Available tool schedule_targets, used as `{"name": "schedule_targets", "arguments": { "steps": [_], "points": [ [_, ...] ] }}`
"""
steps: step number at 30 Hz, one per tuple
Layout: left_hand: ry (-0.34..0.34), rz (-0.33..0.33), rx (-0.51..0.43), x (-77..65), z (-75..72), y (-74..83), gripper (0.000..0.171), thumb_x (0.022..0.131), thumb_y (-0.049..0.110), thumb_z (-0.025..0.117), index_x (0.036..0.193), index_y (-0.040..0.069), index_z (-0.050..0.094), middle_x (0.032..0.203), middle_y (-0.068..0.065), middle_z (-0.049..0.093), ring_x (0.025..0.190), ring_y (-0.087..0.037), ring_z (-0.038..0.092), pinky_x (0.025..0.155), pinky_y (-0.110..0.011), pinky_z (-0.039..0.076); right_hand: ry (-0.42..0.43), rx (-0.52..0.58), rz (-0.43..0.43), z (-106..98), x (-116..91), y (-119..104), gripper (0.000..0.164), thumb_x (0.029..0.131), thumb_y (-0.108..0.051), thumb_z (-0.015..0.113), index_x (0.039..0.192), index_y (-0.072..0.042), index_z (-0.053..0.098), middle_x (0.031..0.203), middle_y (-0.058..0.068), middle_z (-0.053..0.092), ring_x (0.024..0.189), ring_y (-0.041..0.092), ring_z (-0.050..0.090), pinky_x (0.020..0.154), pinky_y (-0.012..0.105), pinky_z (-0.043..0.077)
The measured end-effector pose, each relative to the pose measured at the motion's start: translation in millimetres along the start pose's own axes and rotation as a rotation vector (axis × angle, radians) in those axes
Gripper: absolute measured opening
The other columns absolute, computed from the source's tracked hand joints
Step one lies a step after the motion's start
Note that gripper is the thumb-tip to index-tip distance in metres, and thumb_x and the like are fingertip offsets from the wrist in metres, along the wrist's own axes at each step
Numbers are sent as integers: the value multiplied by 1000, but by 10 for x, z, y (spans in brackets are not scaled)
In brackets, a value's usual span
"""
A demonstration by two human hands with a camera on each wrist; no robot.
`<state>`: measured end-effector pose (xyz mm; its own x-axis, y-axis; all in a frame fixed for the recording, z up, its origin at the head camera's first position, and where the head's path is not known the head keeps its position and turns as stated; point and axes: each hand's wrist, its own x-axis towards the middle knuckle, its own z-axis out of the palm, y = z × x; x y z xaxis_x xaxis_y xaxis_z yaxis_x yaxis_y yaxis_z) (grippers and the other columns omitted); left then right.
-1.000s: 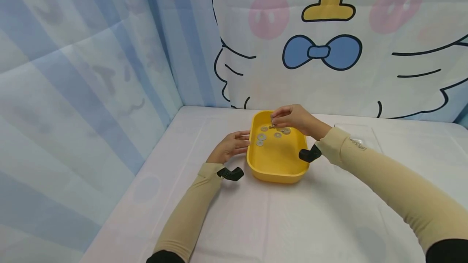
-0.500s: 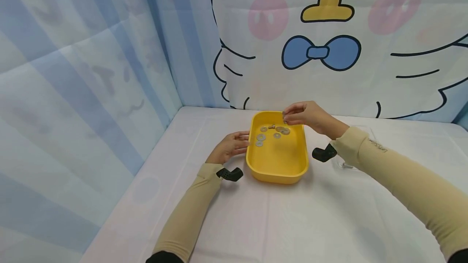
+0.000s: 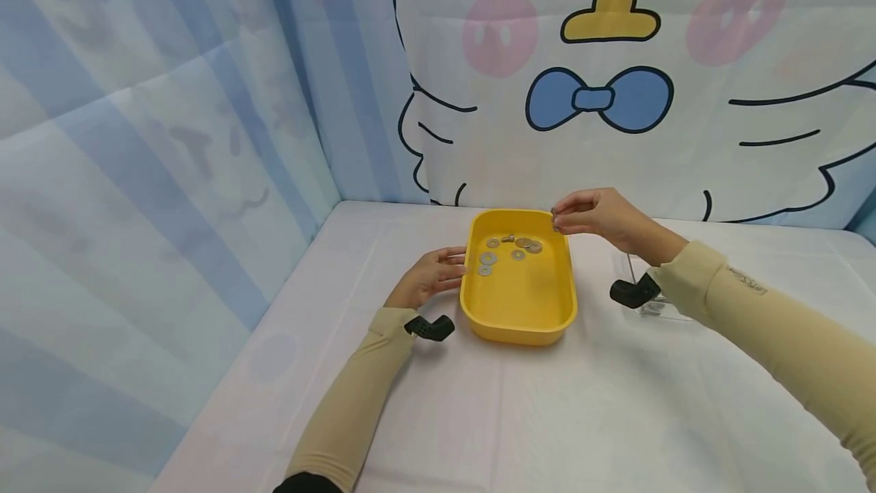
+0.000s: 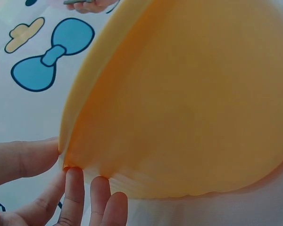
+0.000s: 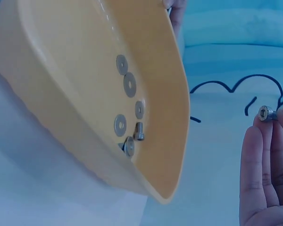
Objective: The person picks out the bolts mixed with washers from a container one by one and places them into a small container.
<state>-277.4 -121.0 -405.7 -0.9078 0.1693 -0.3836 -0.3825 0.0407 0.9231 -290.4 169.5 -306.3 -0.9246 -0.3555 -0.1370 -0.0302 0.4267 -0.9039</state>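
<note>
My right hand (image 3: 612, 221) pinches a hex socket-head screw (image 5: 265, 113) between thumb and fingers, just above and beyond the right rim of a yellow tray (image 3: 520, 310). The screw's socket end faces the right wrist camera. My left hand (image 3: 431, 276) touches the tray's left wall with extended fingers; in the left wrist view its fingertips (image 4: 74, 175) rest against the wall near the rim. Inside the tray lie several flat metal washers (image 5: 129, 84), some overlapping, and another socket-head screw (image 5: 139, 132) among them, towards the far end.
A clear plastic box (image 3: 664, 312) with metal pieces in it stands right of the tray, partly hidden by the right wrist and its black camera mount (image 3: 635, 291). A printed curtain (image 3: 493, 151) hangs behind the white-covered table (image 3: 424, 417).
My right hand has lifted out of the tray with a screw and moved right, past the rim. One screw in the tray shows more plainly. The left hand keeps its place.
</note>
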Motion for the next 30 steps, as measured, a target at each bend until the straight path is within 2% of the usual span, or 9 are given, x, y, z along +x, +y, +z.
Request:
{"name": "schedule_targets", "arguments": {
  "steps": [7, 11, 14, 19, 24, 30],
  "points": [
    [-5, -5, -1, 2, 3, -6, 50, 90, 4, 59, 138, 13, 47, 139, -9, 51, 120, -26, 56, 102, -36, 48, 36, -8, 25, -141, -97, 90, 40, 90, -18, 63, 123, 2, 52, 96, -10, 65, 89, 5, 65, 85, 21, 55],
    [-1, -5, -1, -2, 5, -1, 49, 90, 3, 59, 137, 13, 48, 137, -9, 52, 119, -26, 57, 101, -35, 49, 40, 35, 14, -236, -176, 116, 28, 90, -16, 63, 116, -4, 58, 92, -13, 66, 87, 3, 65, 82, 17, 55],
    [5, -11, -3, 0, 3, 3, 49, 90, 3, 60, 136, 13, 48, 137, -9, 52, 119, -26, 57, 101, -35, 49, 60, 59, 11, -308, -235, 138, 19, 88, -19, 67, 106, -14, 64, 90, -14, 67, 87, 5, 66, 81, 15, 55],
    [8, -16, -11, 9, 0, 0, 49, 89, 3, 61, 136, 13, 49, 137, -9, 52, 120, -26, 56, 101, -35, 49, 75, 62, 7, -428, -322, 196, 11, 87, -23, 67, 97, -26, 66, 89, -17, 67, 87, 2, 66, 80, 14, 55],
    [11, -16, -12, 20, 2, -5, 50, 89, 3, 61, 136, 13, 48, 137, -9, 52, 119, -26, 57, 101, -35, 49, 89, 67, 12, -544, -388, 276, 11, 89, -21, 65, 93, -31, 66, 87, -19, 67, 86, 0, 66, 78, 13, 55],
    [19, -18, -11, 22, 8, -5, 49, 89, 3, 60, 135, 14, 49, 136, -9, 53, 118, -25, 57, 100, -35, 49, 95, 80, -3, -679, -477, 405, 13, 89, -18, 64, 92, -30, 66, 87, -20, 67, 84, -2, 66, 76, 12, 55]
  ]
}}
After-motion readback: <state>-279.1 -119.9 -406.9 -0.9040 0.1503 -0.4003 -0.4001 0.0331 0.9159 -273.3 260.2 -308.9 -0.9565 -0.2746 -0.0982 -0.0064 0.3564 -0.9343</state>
